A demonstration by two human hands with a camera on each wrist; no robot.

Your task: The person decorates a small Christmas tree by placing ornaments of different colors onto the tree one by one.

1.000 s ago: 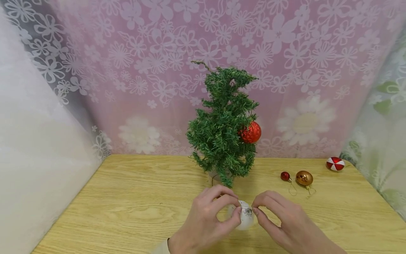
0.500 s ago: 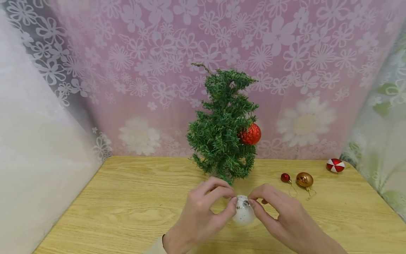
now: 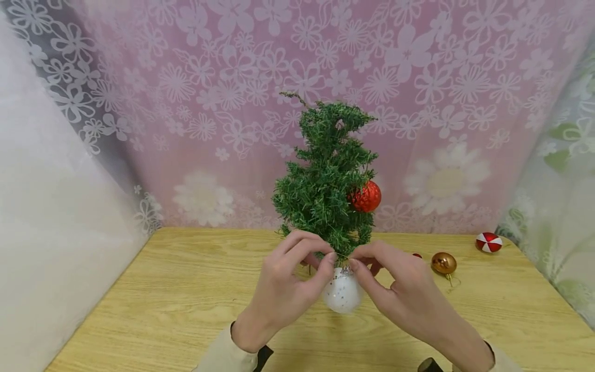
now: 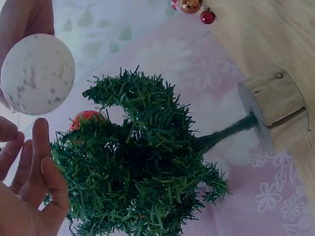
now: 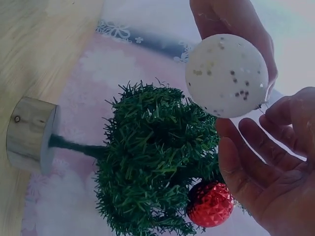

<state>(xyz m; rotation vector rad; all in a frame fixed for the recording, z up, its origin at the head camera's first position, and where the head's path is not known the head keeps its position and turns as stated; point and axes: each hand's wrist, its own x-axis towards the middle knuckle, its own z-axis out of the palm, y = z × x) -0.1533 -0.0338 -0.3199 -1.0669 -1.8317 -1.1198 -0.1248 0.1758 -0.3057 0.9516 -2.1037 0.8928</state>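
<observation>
A white Christmas ball with silvery specks (image 3: 342, 292) hangs by a thin golden loop (image 3: 341, 255) in front of the small Christmas tree (image 3: 327, 191). My left hand (image 3: 288, 284) pinches one side of the loop between thumb and fingertips. On the other side my right hand (image 3: 404, 287) pinches it too, so the thread spans the two hands. Large in the right wrist view, the speckled ball (image 5: 227, 76) hangs close to the right fingers. Among the branches, on the tree's right side, sits a red ball (image 3: 365, 196).
To the right on the wooden table (image 3: 186, 289) lie a copper-coloured ball (image 3: 443, 263) and a red-and-white ball (image 3: 488, 242). A small dark red ball (image 4: 207, 16) is mostly hidden by my right hand in the head view. The tree stands on a round wooden base (image 5: 32, 135).
Both hands have risen and moved forward toward the tree, slightly left, with the white ball below them. A golden thread now shows stretched between the fingertips.
</observation>
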